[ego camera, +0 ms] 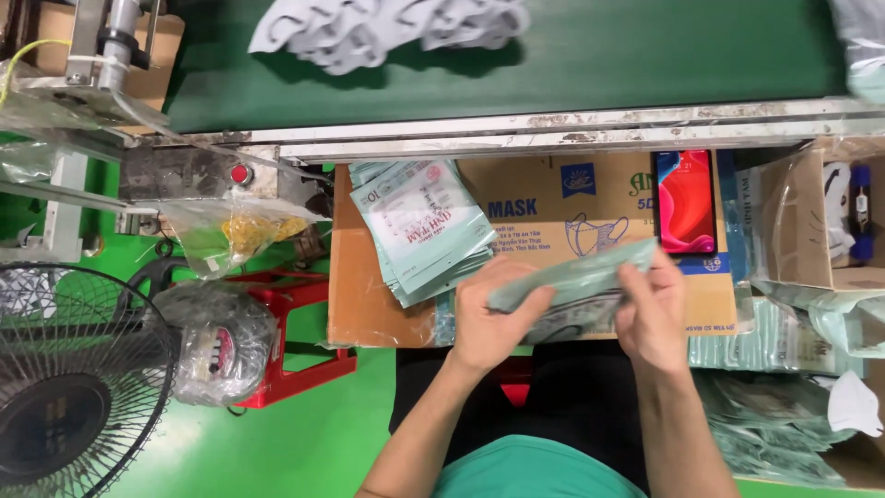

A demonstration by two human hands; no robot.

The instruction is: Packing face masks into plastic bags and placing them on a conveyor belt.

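A pale green plastic pouch (576,277) sits tilted between both hands, above a cardboard box (553,198) at lap height. The left hand (493,318) pinches its lower left end with fingers curled. The right hand (653,309) grips its right end, fingers closed over it. A fanned stack of matching pouches (419,226) lies on the box, just left. A red phone (684,201) rests near the right. A green conveyor belt (599,65) runs beyond.

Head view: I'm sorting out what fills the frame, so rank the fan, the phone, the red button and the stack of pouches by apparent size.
Largest to smallest:
1. Fan, though it is cut off by the frame edge and looks nearer the camera.
2. Stack of pouches.
3. Phone.
4. Red button.
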